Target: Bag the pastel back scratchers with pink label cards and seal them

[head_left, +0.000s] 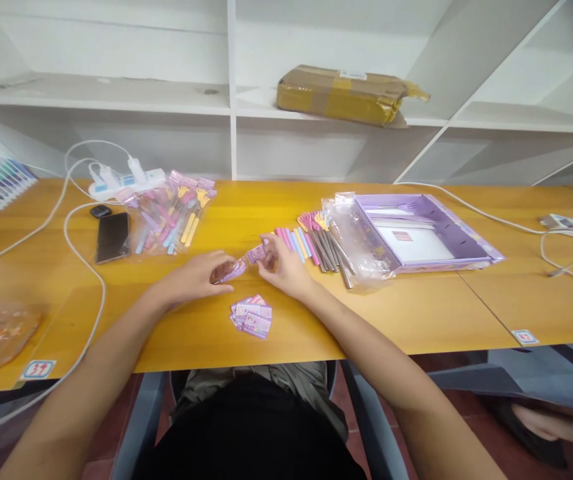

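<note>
My left hand [201, 275] is closed around one end of a narrow purple item in clear wrapping [236, 269]. My right hand [282, 265] pinches a small purple printed card [256, 253] at the other end; whether the card is inside the wrapping I cannot tell. Nearer to me, a loose pile of similar cards [252, 316] lies on the table [191, 337]. Right of my right hand is a row of small back scratchers [324, 243] with pink and yellow hand-shaped heads, pastel handles and metal rods.
A purple box tray [429, 263] and clear plastic bags [351, 240] lie to the right. Wrapped back scratchers [171, 213] are heaped at left by a phone [113, 237], power strip [126, 184] and white cable [97, 280]. A taped carton [341, 95] sits on the shelf.
</note>
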